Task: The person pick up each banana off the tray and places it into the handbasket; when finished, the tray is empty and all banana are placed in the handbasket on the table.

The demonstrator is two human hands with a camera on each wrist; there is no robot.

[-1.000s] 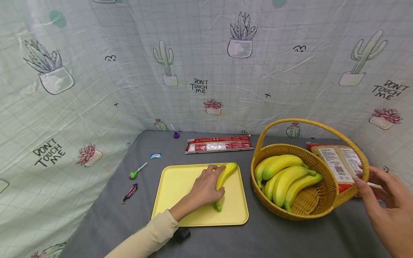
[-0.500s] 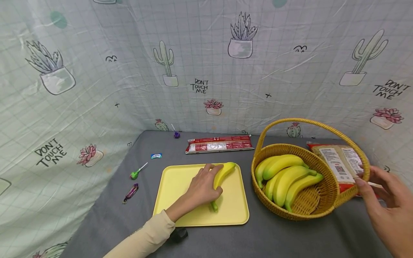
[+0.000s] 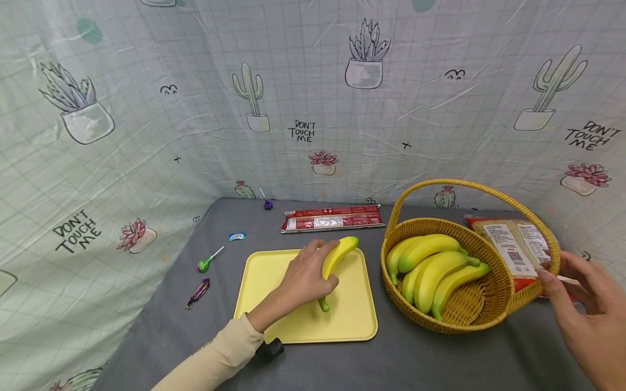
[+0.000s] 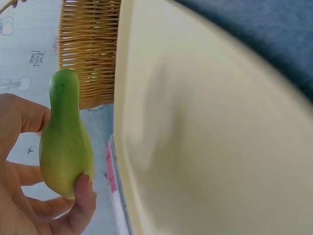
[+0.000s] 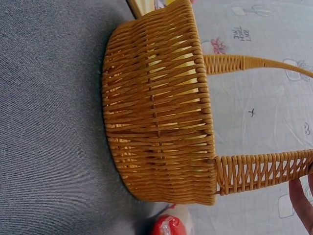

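My left hand (image 3: 307,274) grips a yellow banana (image 3: 338,255) with a green tip, tilted over the yellow tray (image 3: 349,317). In the left wrist view the banana (image 4: 66,147) is held between thumb and fingers, apart from the tray, which carries a shadow. At the right, my right hand (image 3: 592,309) holds the handle (image 3: 553,263) of a round wicker basket (image 3: 464,309). Several bananas (image 3: 430,271) lie in its left part. The right wrist view shows the basket's woven side (image 5: 156,117) resting on the cloth, with fingertips (image 5: 301,203) at the handle.
Behind the tray lies a long red packet (image 3: 332,218). A red-and-clear bag (image 3: 511,244) is behind the basket. On the left are a green lollipop (image 3: 204,265), a purple-wrapped candy (image 3: 198,293), a small blue packet (image 3: 237,237) and a purple lollipop (image 3: 267,205).
My left hand has raised the banana up off the tray, shifting slightly left and away from me. The right hand and the basket stay where they were.
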